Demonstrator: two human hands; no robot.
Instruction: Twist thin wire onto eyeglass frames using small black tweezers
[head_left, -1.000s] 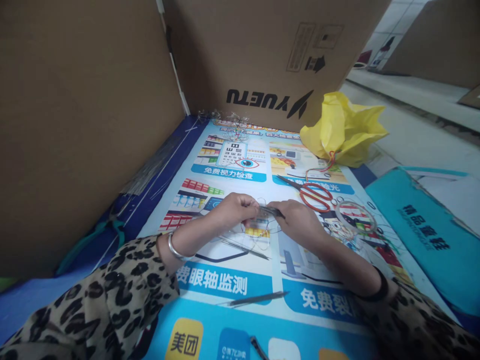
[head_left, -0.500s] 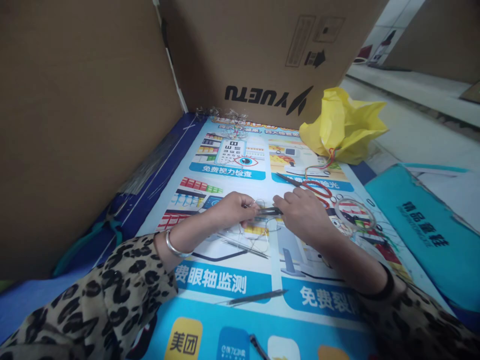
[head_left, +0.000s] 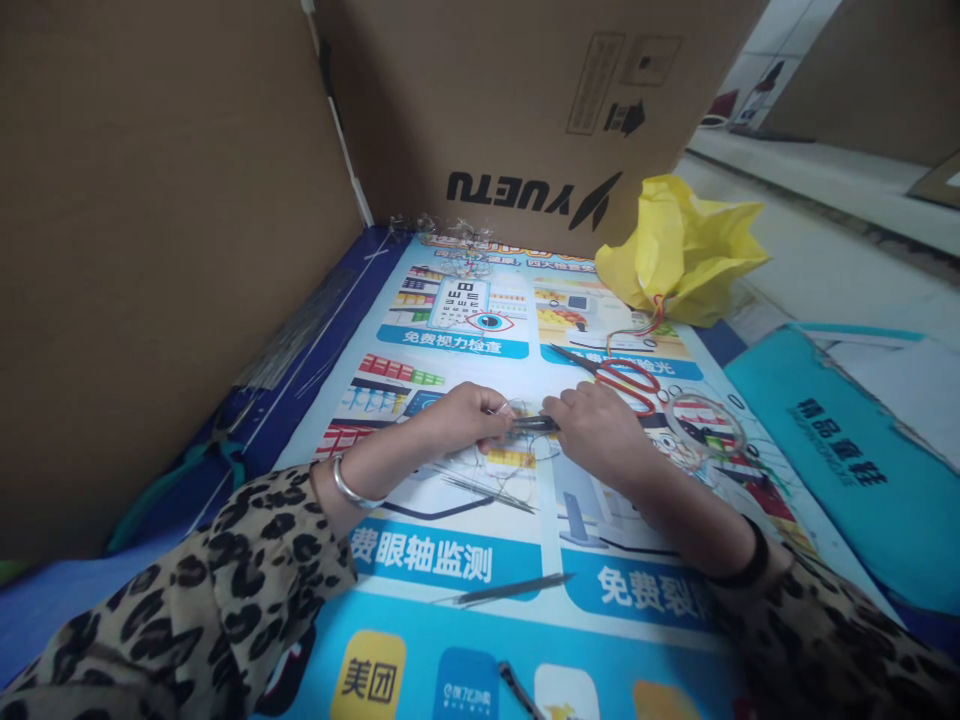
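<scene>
My left hand (head_left: 478,415) is closed in a pinch on thin wire (head_left: 501,408), whose loops spread around its fingertips. Close beside it, my right hand (head_left: 596,425) is wrapped around dark narrow-nosed pliers (head_left: 535,424). The jaws point left and reach the left fingertips; the palm hides the handles. Just below both hands lie loose lengths of thin wire (head_left: 487,490) on the printed poster (head_left: 551,530). Beyond my right hand are red-handled scissors (head_left: 628,378) and a clear ring-shaped coil (head_left: 705,425).
Cardboard walls stand on the left (head_left: 165,250) and at the back (head_left: 517,110). A crumpled yellow paper piece (head_left: 679,250) with coloured cords sits back right, above a teal bag (head_left: 847,450). Teal-handled pliers (head_left: 217,445) lie left; a dark thin bundle (head_left: 514,590) lies in front.
The view shifts very slightly. Both hands keep the same grip, with the plier jaws still at the left fingertips.
</scene>
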